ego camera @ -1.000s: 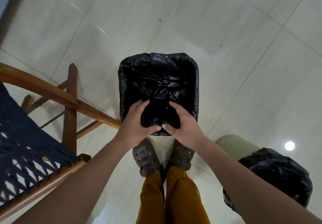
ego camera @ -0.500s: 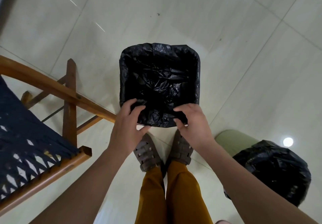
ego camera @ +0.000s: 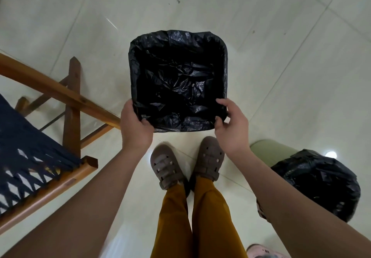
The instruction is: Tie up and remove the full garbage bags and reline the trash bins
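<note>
The lined bin (ego camera: pixel 178 79) stands on the floor (ego camera: pixel 281 67) at the frame's centre, just above the feet (ego camera: pixel 188 161). The left hand (ego camera: pixel 135 126) holds its lower-left corner, the right hand (ego camera: pixel 230 125) its lower-right corner. A chair (ego camera: pixel 66 97) fills the left side. A second bin (ego camera: pixel 313 181) sits at lower right.

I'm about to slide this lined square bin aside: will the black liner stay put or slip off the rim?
The black liner looks thin and floppy, crinkled all over, so it probably shifts easily. It is folded over the whole rim, which should hold it. The left hand and right hand grip its near corners.
</note>
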